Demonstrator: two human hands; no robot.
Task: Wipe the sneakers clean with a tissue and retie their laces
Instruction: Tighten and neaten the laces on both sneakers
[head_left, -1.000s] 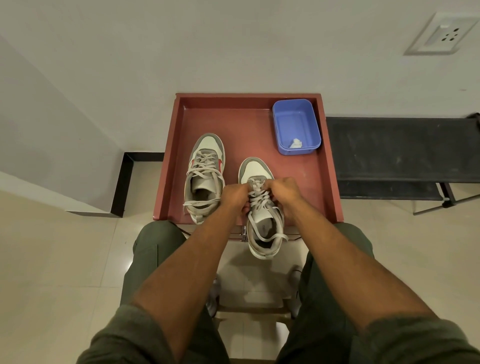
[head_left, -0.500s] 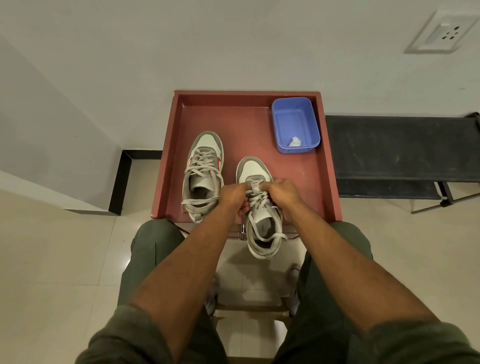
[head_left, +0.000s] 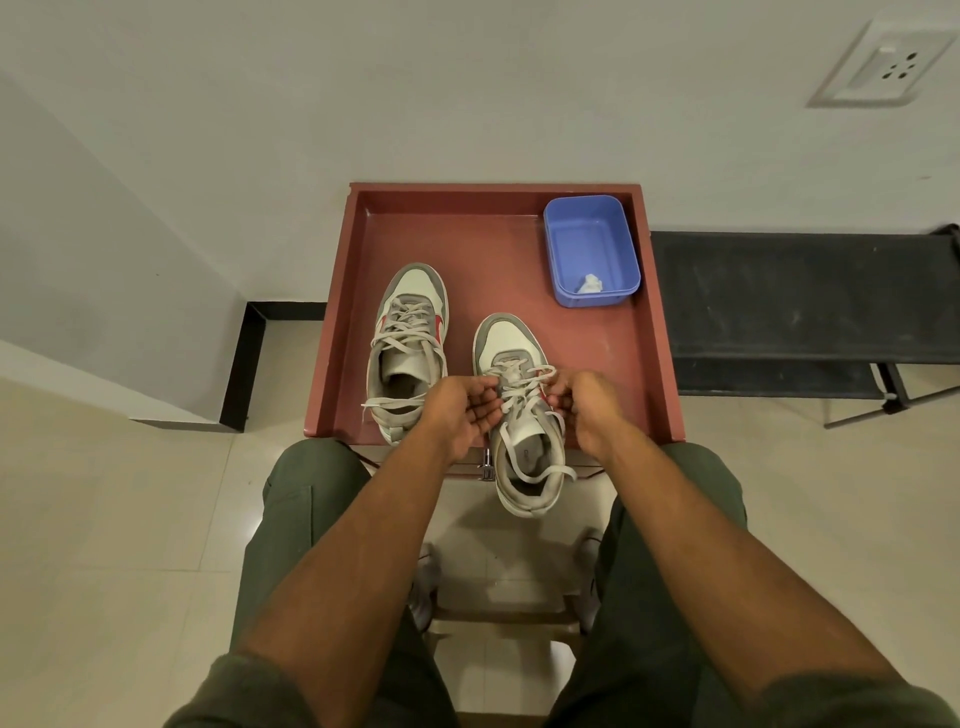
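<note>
Two grey and white sneakers lie on a reddish-brown tray table (head_left: 467, 244). The left sneaker (head_left: 410, 343) rests with its laces loose and spread. The right sneaker (head_left: 519, 415) hangs over the table's near edge. My left hand (head_left: 465, 410) and my right hand (head_left: 584, 410) flank its lacing, fingers curled on the laces (head_left: 522, 387) at each side. A crumpled white tissue (head_left: 589, 284) lies inside a blue tub (head_left: 592, 249) at the table's back right corner.
A black bench (head_left: 805, 306) stands right of the table against the wall. A wall socket (head_left: 883, 67) sits at the upper right. My legs in green trousers (head_left: 311, 509) are under the table edge, on a pale tiled floor.
My hands have drawn apart from the middle of the right sneaker's lacing toward its two sides and slightly nearer me. The shoes and tub have not moved.
</note>
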